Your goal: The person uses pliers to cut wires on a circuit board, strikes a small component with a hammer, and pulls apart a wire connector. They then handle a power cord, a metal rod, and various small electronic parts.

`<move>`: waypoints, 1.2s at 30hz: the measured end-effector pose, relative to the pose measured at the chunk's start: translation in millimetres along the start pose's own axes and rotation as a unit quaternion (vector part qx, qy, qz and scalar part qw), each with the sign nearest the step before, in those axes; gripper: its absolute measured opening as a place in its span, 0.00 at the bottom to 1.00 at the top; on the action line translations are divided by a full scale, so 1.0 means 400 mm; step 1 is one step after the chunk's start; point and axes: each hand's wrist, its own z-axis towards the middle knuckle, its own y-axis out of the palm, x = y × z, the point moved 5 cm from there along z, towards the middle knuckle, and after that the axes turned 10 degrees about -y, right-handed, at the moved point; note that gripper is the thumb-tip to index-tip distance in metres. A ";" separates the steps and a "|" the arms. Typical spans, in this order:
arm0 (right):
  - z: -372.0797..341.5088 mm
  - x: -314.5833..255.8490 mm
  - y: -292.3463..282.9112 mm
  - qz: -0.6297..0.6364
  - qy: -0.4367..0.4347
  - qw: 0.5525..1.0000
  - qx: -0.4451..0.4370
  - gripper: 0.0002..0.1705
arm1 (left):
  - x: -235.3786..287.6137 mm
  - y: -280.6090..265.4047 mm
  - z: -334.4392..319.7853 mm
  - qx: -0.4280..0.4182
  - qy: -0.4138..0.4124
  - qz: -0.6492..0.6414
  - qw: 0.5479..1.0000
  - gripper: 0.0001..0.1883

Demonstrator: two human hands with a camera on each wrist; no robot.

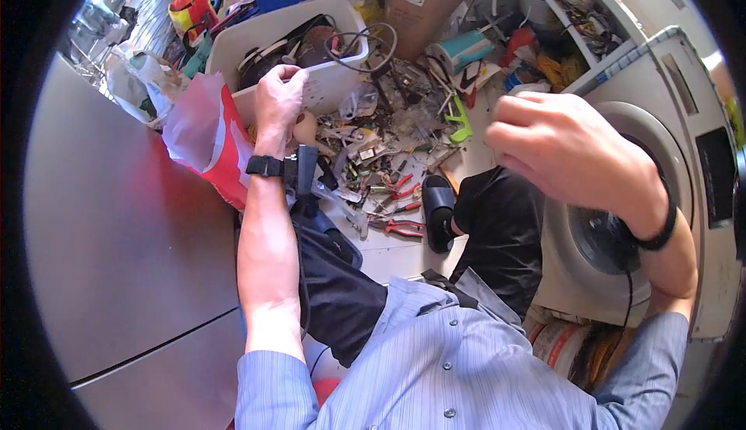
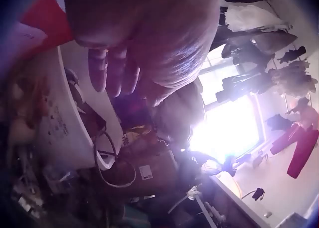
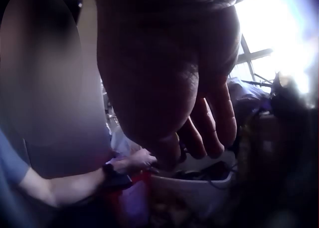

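Head view: left hand (image 1: 280, 102), upper centre-left, at the near rim of 1 white bin (image 1: 332, 87), fingers bent; whether its grip pinches anything cannot be told. Right hand (image 1: 563, 139), right of centre, raised in front of 1 washing machine (image 1: 561, 275), fingers curled; what its grip may hold cannot be told. White bin, upper centre, dark items inside, 1 looped cable (image 1: 395, 38) at its right end. Red bag (image 1: 225, 158), left of centre, just beside the bin. Floor (image 1: 395, 257), centre: scattered small parts (image 1: 365, 152); red-handled pliers (image 1: 404, 229) below them; 1 bright green item (image 1: 461, 125) to their right. Cardboard box (image 1: 420, 14), top centre. Left wrist view: left hand at top, fingers loosely bent downward; bin at left; bright window (image 2: 229, 130), right; hanging clothes, upper right. Right wrist view: right hand, upper centre, in shadow, fingers bent downward; bin, lower centre, beyond the fingertips; left hand near its rim.
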 end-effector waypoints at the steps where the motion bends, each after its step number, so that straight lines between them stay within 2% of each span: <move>1: 0.025 0.048 0.049 0.019 -0.005 1.000 -0.008 0.12 | -0.011 0.003 0.010 0.001 -0.005 0.007 1.000 0.15; 4: 0.102 0.216 0.188 0.041 0.031 0.999 -0.004 0.10 | -0.022 0.030 0.040 -0.020 0.005 0.022 1.000 0.15; 6: 0.140 0.324 0.302 0.058 0.041 0.997 -0.003 0.10 | 0.029 0.041 0.020 -0.006 0.069 0.143 0.987 0.15; 8: 0.173 0.428 0.441 0.041 0.077 0.992 -0.088 0.10 | 0.037 0.061 0.019 -0.011 0.090 0.146 0.985 0.15; 9: 0.197 0.467 0.493 0.046 0.073 0.992 -0.088 0.10 | 0.049 0.067 0.015 -0.015 0.114 0.148 0.982 0.14; 12: 0.246 0.569 0.659 0.114 0.121 0.976 -0.142 0.11 | 0.088 0.089 -0.007 -0.028 0.115 0.199 0.973 0.13; 15: 0.295 0.656 0.806 0.144 0.157 0.964 -0.160 0.12 | 0.081 0.118 -0.012 -0.047 0.120 0.227 0.965 0.12; 17: 0.318 0.705 0.928 0.149 0.152 0.960 -0.185 0.13 | 0.082 0.133 -0.027 -0.075 0.150 0.277 0.946 0.13; 19: 0.324 0.739 1.040 0.167 0.176 0.953 -0.182 0.13 | 0.069 0.140 -0.044 -0.124 0.125 0.312 0.934 0.14; 20: 0.336 0.746 1.106 0.151 0.141 0.960 -0.190 0.12 | 0.060 0.143 -0.054 -0.157 0.127 0.336 0.920 0.13; 21: 0.337 0.744 1.166 0.157 0.129 0.955 -0.219 0.12 | 0.044 0.149 -0.065 -0.201 0.072 0.331 0.919 0.14; 23: 0.346 0.699 1.220 0.170 0.086 0.941 -0.279 0.12 | 0.032 0.163 -0.094 -0.258 0.091 0.375 0.886 0.17; 27: 0.339 0.622 1.447 0.262 0.126 0.907 -0.306 0.13 | 0.002 0.235 -0.135 -0.374 0.061 0.425 0.822 0.22; 29: 0.340 0.585 1.517 0.281 0.114 0.902 -0.306 0.13 | -0.010 0.267 -0.140 -0.414 0.046 0.433 0.799 0.22; 30: 0.354 0.573 1.477 0.273 0.058 0.911 -0.302 0.13 | -0.016 0.280 -0.139 -0.426 0.036 0.433 0.794 0.22; 31: 0.363 0.571 1.487 0.277 0.059 0.910 -0.302 0.13 | -0.022 0.292 -0.135 -0.434 0.019 0.425 0.794 0.22; 33: 0.401 0.579 1.478 0.278 0.059 0.940 -0.188 0.10 | -0.037 0.312 -0.123 -0.439 0.015 0.433 0.787 0.22; 35: 0.435 0.582 1.482 0.267 0.030 0.946 -0.181 0.08 | -0.052 0.334 -0.106 -0.433 0.017 0.445 0.784 0.22; 36: 0.458 0.583 1.462 0.250 0.007 0.963 -0.094 0.08 | -0.057 0.345 -0.098 -0.426 0.023 0.456 0.781 0.21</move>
